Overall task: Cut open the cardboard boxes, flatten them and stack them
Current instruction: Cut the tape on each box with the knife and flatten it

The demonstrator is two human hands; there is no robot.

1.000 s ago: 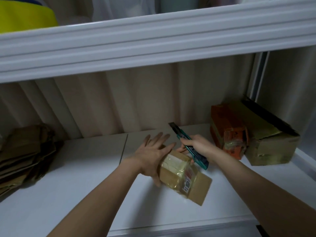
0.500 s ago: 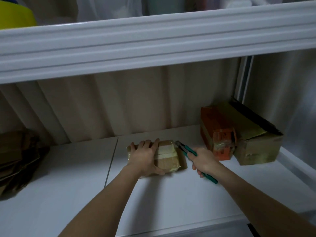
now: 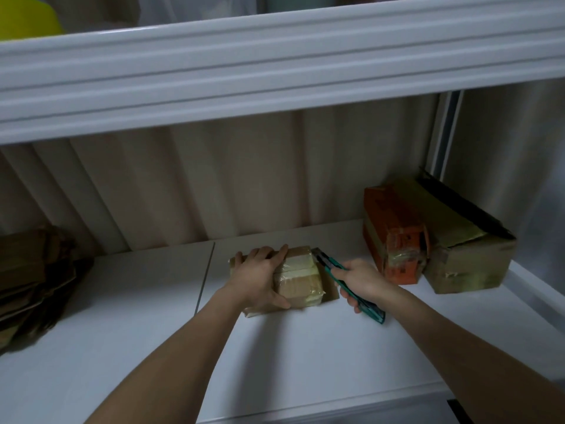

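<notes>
**Taped box pinned on the shelf, cutter at its side**

Brown cardboard wrapped in clear and yellowish tape makes up the small box (image 3: 298,276), which lies flat on the white shelf (image 3: 128,325), near the middle and close to the ribbed back wall (image 3: 214,185). The left hand (image 3: 260,278) lies over the box's left half, fingers curled over the far edge and thumb along the near side, gripping it. The right hand (image 3: 360,281) is wrapped round a teal cutter (image 3: 351,286); the cutter's tip sits against the box's right end, its handle sticking out past the heel of the hand. To the right, near the corner, an orange box (image 3: 394,237) stands touching a larger brown box (image 3: 464,252). At the far left lies a pile of flattened cardboard (image 3: 33,283).
</notes>
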